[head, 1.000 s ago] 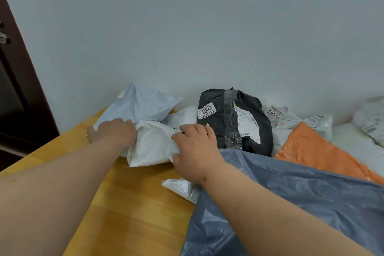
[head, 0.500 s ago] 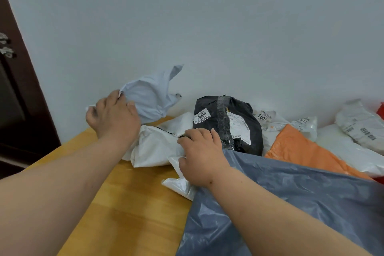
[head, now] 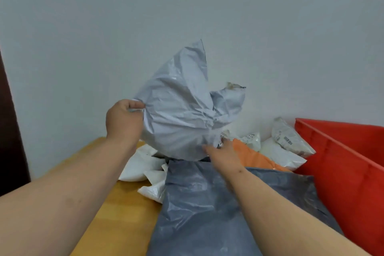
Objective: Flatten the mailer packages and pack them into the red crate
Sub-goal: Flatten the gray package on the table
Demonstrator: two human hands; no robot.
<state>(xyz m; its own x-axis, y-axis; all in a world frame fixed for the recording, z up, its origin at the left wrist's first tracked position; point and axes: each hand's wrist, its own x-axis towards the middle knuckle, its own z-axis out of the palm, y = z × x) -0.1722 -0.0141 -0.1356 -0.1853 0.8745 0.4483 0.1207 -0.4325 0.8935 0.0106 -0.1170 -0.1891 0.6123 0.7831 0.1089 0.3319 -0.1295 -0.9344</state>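
Pale mailer now aloft, left-hand fingers pinching.

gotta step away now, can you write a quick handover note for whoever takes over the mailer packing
Left hand: grips the edge of a crumpled light grey mailer, held up off the table.
Right hand: fingers extended, reaching to the mailer's lower edge; blurred, so a grip cannot be confirmed.
Red crate: at the right; its inside is not visible.
On the table: dark grey mailer nearest, orange mailer behind it, white mailers at left and more by the wall.
Done: nothing seen packed.
Left: flatten the held mailer, crate it, then the rest.
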